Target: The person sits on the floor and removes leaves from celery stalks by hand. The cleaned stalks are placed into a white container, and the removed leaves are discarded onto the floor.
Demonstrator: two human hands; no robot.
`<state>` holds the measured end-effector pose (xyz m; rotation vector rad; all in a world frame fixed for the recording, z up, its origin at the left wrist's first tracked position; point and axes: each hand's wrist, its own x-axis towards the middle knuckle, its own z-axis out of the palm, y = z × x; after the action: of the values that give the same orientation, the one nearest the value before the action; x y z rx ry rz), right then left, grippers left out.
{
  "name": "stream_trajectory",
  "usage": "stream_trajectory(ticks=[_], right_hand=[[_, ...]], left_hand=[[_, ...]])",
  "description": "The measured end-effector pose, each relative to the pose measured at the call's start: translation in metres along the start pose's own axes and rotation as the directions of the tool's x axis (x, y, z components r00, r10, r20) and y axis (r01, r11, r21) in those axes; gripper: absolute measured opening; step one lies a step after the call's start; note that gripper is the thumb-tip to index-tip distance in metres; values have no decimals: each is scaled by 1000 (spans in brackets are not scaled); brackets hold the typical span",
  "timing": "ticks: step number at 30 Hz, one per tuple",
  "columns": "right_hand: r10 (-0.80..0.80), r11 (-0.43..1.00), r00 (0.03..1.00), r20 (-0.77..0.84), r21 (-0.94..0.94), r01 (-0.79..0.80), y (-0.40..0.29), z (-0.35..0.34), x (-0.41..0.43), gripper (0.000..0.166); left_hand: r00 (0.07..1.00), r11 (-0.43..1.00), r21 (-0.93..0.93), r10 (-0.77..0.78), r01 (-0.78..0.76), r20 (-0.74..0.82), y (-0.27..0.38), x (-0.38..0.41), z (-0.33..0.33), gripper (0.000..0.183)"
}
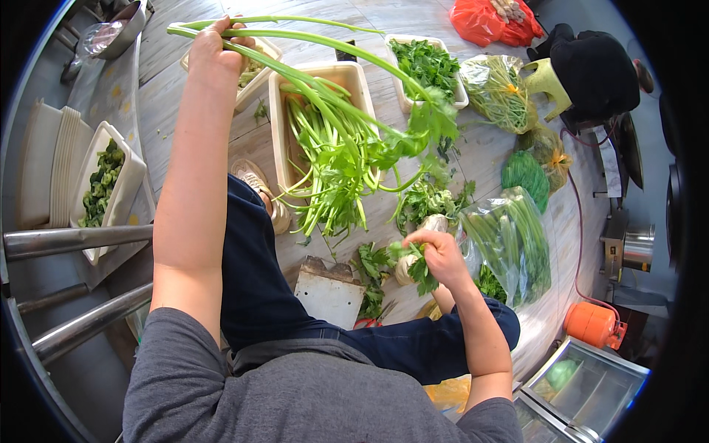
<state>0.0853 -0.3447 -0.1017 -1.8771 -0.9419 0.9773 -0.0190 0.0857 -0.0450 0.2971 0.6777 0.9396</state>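
My left hand (221,44), far out at the upper left, grips the stalk ends of long celery stalks (327,43). They arch to the right above a white plastic bin (282,160), their leafy tops drooping. In that bin lies a heap of cut celery (310,127), with leaves spilling over its near rim. My right hand (440,257) is closed on a sprig of green leaves (422,274) above my shoes. A pile of loose celery leaves (424,205) lies on the floor just beyond it. The hand covers part of the sprig.
A tub of chopped greens (426,63) and bagged vegetables (496,91) stand beyond. To the right are bagged green stalks (507,243) and an orange gas cylinder (592,324). Red-handled scissors (365,323) lie near my legs. A dark-clothed person (595,72) is at upper right.
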Motion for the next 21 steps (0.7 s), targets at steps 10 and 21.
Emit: stream_trajectory(ticks=[10,21], right_hand=[[-35,999,981,-192,-5,34,-49,11,78,37],[-183,982,979,84,-34,186,-82,-24,55,20]], left_hand=[[959,972,-37,-221,231,178,-58,-5,19,10],[925,973,84,-232,216,302,-40,-9,25,12]])
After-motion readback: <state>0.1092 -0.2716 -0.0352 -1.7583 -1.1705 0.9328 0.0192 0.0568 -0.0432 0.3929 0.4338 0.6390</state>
